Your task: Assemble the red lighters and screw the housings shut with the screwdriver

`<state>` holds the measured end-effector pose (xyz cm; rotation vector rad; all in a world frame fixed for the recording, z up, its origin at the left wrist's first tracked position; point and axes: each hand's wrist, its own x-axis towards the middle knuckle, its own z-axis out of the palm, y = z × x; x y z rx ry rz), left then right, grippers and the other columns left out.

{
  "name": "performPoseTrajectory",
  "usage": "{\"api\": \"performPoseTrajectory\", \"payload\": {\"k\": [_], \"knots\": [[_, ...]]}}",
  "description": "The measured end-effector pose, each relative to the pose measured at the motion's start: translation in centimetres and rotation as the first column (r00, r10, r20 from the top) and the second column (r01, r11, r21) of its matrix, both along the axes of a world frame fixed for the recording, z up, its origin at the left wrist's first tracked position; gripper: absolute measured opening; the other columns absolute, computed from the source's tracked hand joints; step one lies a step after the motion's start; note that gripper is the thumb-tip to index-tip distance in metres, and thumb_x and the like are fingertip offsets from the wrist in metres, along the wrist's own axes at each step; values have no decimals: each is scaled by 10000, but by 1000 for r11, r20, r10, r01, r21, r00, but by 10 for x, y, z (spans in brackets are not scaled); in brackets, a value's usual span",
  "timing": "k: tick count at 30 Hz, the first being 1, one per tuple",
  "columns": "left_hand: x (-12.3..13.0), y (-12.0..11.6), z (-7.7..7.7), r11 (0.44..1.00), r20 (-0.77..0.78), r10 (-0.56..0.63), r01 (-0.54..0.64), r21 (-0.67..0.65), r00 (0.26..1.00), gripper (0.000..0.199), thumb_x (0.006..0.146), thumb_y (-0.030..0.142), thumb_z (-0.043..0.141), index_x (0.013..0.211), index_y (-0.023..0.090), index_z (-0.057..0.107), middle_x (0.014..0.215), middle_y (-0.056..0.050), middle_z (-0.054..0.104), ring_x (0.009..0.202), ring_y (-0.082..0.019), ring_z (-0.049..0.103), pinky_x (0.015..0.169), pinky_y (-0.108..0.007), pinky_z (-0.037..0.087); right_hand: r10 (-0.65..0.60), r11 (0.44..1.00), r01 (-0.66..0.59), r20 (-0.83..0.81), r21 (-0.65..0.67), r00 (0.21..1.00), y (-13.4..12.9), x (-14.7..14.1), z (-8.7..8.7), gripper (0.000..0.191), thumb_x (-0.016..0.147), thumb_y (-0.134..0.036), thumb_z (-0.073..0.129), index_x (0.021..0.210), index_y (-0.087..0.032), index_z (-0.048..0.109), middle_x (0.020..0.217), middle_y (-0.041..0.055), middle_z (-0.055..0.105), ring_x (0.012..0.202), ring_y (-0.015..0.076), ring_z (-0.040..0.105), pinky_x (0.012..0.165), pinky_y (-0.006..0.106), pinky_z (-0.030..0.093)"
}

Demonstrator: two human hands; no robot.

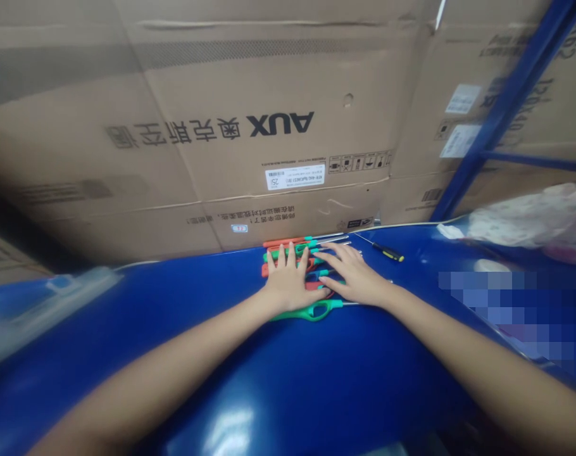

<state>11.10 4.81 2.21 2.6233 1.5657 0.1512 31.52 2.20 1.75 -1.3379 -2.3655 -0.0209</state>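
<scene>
Behind the bench (316, 380), the way is closed by a large carton (212, 171), with its print upside down. At the right a blue post (501, 104) is seen, with a pale patterned bundle (530, 215) near it. A black-and-yellow screwdriver (388, 252) is laid beyond the right hand (359, 275). The row of long-necked lighters (318, 285) is placed at the back of the bench, just beside the carton, and is partly covered by the left hand (285, 288); the exact number cannot be counted. In both hands the grip is spread, fingers apart; whether anything is lightly pressed cannot be told. The right side is blurred by squares, and the transparent object (69, 304) at the left is cut off. Between the forearms, the blue surface is extended widely toward the front.
</scene>
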Motion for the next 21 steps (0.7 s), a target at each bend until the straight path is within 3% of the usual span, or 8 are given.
{"api": "performPoseTrajectory", "payload": {"k": [4,9,14,21], "knots": [[3,15,5,999,-9,-4,4,-41,1000,1218,694,930,407,1617,189,122,1677,-168,16,1521,-477,-50,1163,-714,-8,-34,989,46,89,-137,995,5,1,-8,608,1015,-572,290,1544,-288,385,1604,91,376,1491,327,292,1194,640,169],[12,26,8,995,-6,51,-52,-81,999,1251,682,949,376,1615,153,127,1671,-172,-20,1523,-453,-86,1169,-705,-24,-124,968,145,109,-205,986,10,5,-8,603,1023,-556,237,1566,-315,337,1652,24,256,1530,308,202,1197,659,132],[11,5,1,999,21,-5,6,-46,1000,1250,714,940,370,1613,113,102,1668,-175,-47,1526,-434,-98,1206,-639,-29,-111,933,149,131,-326,985,7,6,-3,642,1012,-560,277,1597,-298,251,1674,37,124,1546,313,89,1195,640,169],[-24,-22,0,981,27,-184,185,-56,983,1170,773,910,356,1615,137,107,1668,-163,-28,1524,-425,-92,1213,-636,1,-18,911,82,160,-404,987,-11,-3,2,768,975,-651,294,1622,-271,129,1676,74,16,1535,372,-1,1180,692,98]]}}
